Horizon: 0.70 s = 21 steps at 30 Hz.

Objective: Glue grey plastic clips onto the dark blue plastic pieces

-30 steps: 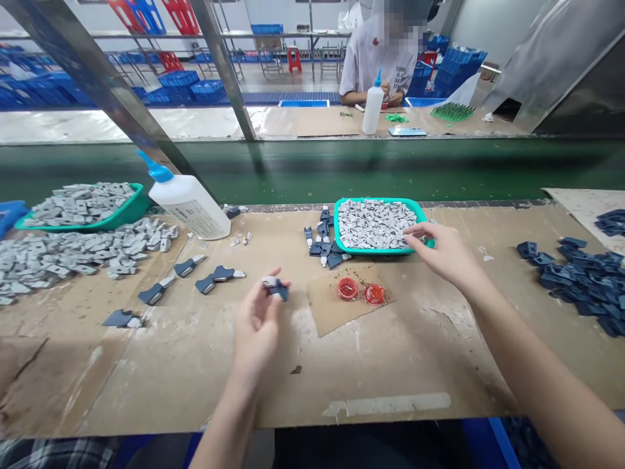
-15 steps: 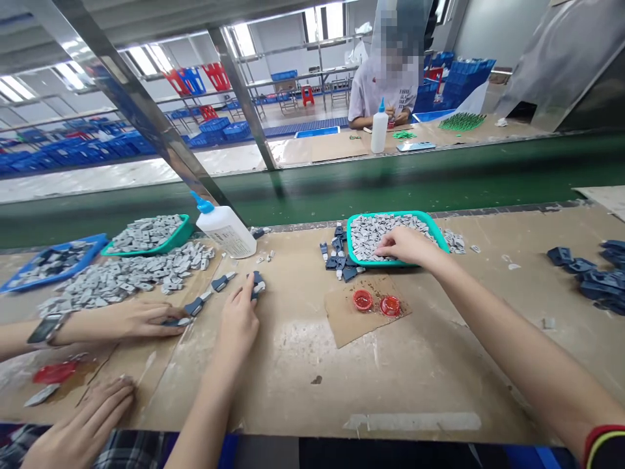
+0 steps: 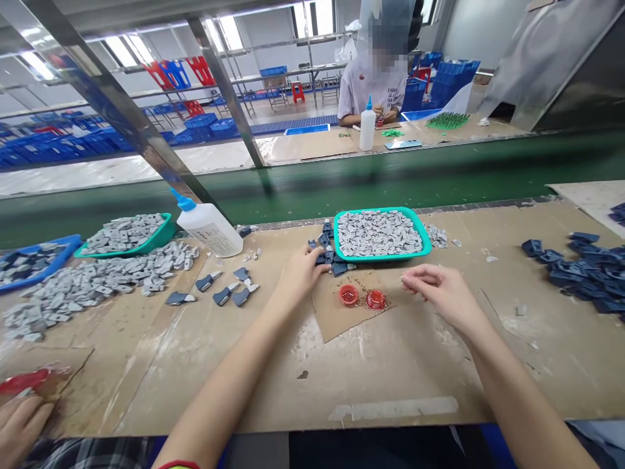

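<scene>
My left hand [image 3: 303, 272] reaches into a small pile of dark blue plastic pieces [image 3: 340, 268] at the left side of a teal tray [image 3: 426, 246]. Its thumb and fingers close around one of them, partly hidden. Small light grey plastic pieces [image 3: 381, 233] fill the tray. In front of its right end, my right hand [image 3: 442, 294] is held above the table, thumb and forefinger pinching a small grey piece [image 3: 403, 279]. Between my hands, two red caps [image 3: 348, 295] holding liquid sit on a cardboard scrap [image 3: 336, 326].
Left stand a glue-type bottle [image 3: 212, 229], a heap of grey pieces [image 3: 102, 277], a second teal tray [image 3: 163, 234] and a blue tray [image 3: 58, 266]. Several joined pieces [image 3: 222, 294] lie nearby. A co-worker's hand [image 3: 22, 417] is at lower left. Dark blue parts [image 3: 581, 277] lie right.
My right hand has left the grey pieces in the tray and come down toward me. My left hand has moved right, from the joined pieces to the dark blue pile.
</scene>
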{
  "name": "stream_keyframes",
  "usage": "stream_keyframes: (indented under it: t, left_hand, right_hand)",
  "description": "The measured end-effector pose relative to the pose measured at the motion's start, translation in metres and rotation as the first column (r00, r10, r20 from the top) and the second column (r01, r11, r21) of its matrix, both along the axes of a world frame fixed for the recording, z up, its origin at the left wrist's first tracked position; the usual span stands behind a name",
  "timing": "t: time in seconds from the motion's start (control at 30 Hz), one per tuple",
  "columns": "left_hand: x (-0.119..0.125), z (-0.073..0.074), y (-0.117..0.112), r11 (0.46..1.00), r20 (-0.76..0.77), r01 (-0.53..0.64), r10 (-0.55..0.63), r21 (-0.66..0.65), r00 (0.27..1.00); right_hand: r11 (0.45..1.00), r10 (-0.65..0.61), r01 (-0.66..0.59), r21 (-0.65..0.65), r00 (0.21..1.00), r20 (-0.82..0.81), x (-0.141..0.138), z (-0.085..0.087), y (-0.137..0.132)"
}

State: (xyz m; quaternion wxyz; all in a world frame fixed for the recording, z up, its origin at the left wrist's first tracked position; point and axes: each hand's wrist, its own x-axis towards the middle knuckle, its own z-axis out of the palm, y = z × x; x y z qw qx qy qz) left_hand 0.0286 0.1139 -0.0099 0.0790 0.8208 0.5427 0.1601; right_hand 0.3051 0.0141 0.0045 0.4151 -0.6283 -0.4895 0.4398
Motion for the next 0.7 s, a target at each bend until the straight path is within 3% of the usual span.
stream_keyframes:
  t: [0.13, 0.37, 0.53, 0.6, 0.63, 0.7]
  left_hand:
    - [-0.008, 0.002, -0.008, 0.999, 0.003, -0.013, 0.013, -0.042, 1.0]
    - [-0.029, 0.007, -0.028, 0.99, -0.004, -0.122, 0.122, -0.074, 0.993]
    - [-0.033, 0.014, -0.037, 0.973, 0.119, -0.194, 0.209, -0.125, 0.971]
    - [-0.028, 0.022, -0.047, 0.954, 0.376, -0.171, 0.257, -0.247, 0.89]
    - [-0.025, 0.025, -0.052, 0.935, 0.534, -0.124, 0.294, -0.332, 0.793]
    - [-0.016, 0.033, -0.065, 0.878, 0.765, 0.019, 0.407, -0.479, 0.499]
  right_hand:
    - [0.998, 0.0, -0.007, -0.067, 0.995, -0.096, -0.002, -0.01, -0.014]
    - [0.995, -0.023, 0.009, -0.095, 0.989, -0.147, -0.021, -0.019, -0.009]
    - [0.996, -0.033, 0.017, -0.091, 0.985, -0.169, -0.026, -0.019, -0.011]
    - [0.996, -0.031, 0.017, -0.089, 0.986, -0.165, -0.028, -0.017, -0.011]
    - [0.996, -0.026, 0.012, -0.089, 0.987, -0.161, -0.029, -0.016, -0.011]
    - [0.996, -0.012, -0.002, -0.09, 0.987, -0.157, -0.031, -0.015, -0.011]
